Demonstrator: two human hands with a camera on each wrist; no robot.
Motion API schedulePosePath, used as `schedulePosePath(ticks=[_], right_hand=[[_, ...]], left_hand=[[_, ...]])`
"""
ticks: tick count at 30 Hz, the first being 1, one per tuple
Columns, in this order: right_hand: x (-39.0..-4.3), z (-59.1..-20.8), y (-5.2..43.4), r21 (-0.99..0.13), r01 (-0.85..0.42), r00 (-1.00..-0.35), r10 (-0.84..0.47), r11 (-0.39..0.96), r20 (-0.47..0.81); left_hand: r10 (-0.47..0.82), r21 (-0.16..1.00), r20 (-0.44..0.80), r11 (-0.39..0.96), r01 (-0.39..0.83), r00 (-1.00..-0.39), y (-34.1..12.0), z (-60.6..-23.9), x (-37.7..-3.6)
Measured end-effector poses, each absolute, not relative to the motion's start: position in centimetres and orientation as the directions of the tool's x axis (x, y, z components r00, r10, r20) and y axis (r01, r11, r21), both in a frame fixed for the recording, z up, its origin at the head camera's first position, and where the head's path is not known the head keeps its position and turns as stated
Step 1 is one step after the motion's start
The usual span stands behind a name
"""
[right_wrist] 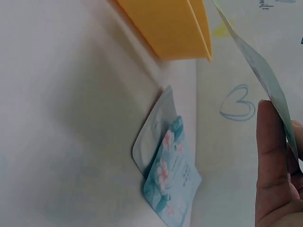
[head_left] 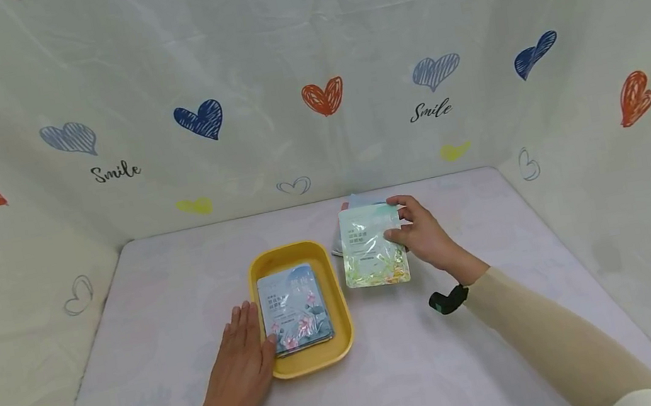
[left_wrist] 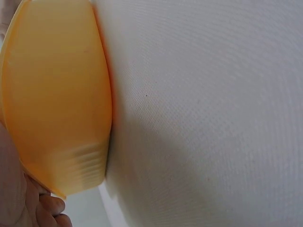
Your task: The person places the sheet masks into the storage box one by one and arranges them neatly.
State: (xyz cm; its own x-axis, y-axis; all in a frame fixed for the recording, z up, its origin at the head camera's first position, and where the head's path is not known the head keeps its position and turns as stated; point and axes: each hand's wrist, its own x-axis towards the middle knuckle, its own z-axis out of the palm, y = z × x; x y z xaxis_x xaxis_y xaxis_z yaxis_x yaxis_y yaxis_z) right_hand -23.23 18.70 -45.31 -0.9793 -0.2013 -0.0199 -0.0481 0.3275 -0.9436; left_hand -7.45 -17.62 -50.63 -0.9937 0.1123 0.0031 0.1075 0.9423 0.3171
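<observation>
My right hand (head_left: 424, 237) pinches a pale green sheet-mask packet (head_left: 371, 245) by its right edge, between thumb and fingers. The right wrist view shows this packet (right_wrist: 265, 75) edge-on, held above the table. To its left stands a yellow plastic tray (head_left: 315, 363) with a stack of blue floral mask packets (head_left: 294, 309) lying in it. My left hand (head_left: 241, 357) rests along the tray's left side, fingers straight and the thumb at the rim. In the left wrist view, the hand's fingers (left_wrist: 49, 205) touch the rim.
Behind the held packet, partly hidden, more packets lie on the table: a blue floral one (right_wrist: 173, 177) overlaps a silvery one (right_wrist: 156, 130). A white cloth (head_left: 152, 361) covers the table. A curtain (head_left: 272, 39) printed with hearts hangs around the back and sides.
</observation>
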Motion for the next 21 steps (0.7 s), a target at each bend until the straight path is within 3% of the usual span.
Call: schedulePosePath(ticks=[21], right_hand=[[-21.9,-45.5,12.0,-0.975,0.012,-0.942,-0.324,0.221,-0.085]], left_hand=[[0.128,0.318,0.035,0.939,0.133,-0.991,-17.7,-50.8,-7.3]])
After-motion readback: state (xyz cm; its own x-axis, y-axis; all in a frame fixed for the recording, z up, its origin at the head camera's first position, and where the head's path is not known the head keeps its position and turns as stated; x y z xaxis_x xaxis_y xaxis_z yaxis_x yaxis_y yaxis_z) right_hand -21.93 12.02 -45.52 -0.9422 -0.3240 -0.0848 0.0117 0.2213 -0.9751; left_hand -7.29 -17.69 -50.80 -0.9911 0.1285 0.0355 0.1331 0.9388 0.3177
